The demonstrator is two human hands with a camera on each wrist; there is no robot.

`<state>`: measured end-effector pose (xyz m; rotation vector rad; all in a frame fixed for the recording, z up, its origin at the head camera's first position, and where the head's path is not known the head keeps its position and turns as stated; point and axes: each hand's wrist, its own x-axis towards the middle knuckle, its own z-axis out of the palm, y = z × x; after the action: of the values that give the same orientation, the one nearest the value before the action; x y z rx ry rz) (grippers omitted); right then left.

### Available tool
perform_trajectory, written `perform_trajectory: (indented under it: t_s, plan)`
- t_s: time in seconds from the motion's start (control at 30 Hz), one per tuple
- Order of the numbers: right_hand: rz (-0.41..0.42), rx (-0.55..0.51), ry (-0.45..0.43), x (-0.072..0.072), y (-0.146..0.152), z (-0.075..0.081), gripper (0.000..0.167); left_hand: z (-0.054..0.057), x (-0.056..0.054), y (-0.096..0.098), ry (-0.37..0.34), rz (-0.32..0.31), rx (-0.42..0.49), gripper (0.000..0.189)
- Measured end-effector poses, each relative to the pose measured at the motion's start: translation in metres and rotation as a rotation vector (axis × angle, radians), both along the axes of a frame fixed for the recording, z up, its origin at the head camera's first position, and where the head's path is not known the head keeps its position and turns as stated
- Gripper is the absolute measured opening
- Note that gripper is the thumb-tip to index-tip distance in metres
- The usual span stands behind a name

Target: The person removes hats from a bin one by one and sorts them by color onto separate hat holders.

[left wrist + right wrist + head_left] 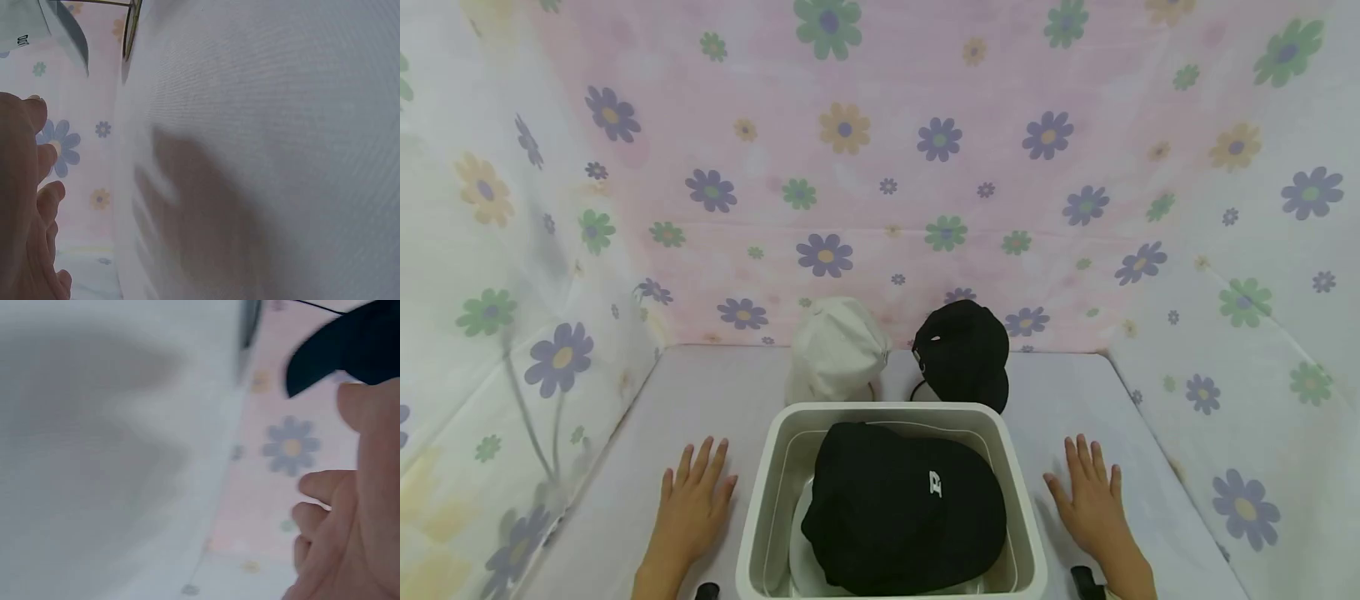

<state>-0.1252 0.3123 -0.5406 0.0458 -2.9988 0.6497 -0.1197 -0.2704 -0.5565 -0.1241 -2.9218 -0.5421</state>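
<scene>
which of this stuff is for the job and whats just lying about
Probably the job:
- pale tub
- black lettered cap inside it
- white cap and second black cap behind it

Probably just surroundings:
- flowered cloth
- dark item by right wrist

A black rounded fabric cap lies in a white rectangular plastic tub on the flat white desk. Behind the tub, a white rounded fabric cap sits left of a second black rounded fabric cap.
</scene>
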Motion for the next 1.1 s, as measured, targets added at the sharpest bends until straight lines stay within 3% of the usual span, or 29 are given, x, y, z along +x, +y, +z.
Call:
perform_trajectory:
  t_s: [0.1,0.23,0.4,0.47,0.57,0.63,0.73,0.9,1.0,1.1]
  plan:
    - [0.021,-0.024,0.01,0.007,-0.002,0.021,0.075,0.001,-0.001,-0.003,-0.029,-0.008,0.015,0.061]
    - [0.061,0.007,-0.008,0.026,-0.007,0.063,0.069,0.014,-0.001,-0.003,-0.068,-0.036,0.061,0.061]
    - [0.154,0.092,0.075,0.05,-0.027,0.121,0.06,0.048,0.005,0.0,-0.042,-0.069,0.118,0.057]
    - [0.239,0.128,0.152,0.057,-0.039,0.142,0.061,0.065,0.008,0.002,-0.017,-0.086,0.133,0.056]
    - [0.43,0.166,0.269,0.06,-0.059,0.168,0.062,0.091,0.012,0.009,0.003,-0.121,0.149,0.057]
    - [0.58,0.158,0.292,0.058,-0.074,0.181,0.062,0.104,0.015,0.014,0.02,-0.149,0.161,0.057]
    - [0.784,0.134,0.221,0.048,-0.096,0.197,0.058,0.118,0.02,0.023,0.052,-0.194,0.172,0.057]
    - [1.06,0.08,0.097,0.019,-0.132,0.211,0.056,0.121,0.032,0.042,0.079,-0.27,0.181,0.056]
    - [1.156,0.042,0.028,0.0,-0.154,0.213,0.059,0.12,0.038,0.052,0.067,-0.295,0.177,0.056]
    - [1.171,0.03,-0.062,-0.014,-0.174,0.21,0.063,0.12,0.042,0.061,0.055,-0.302,0.17,0.057]
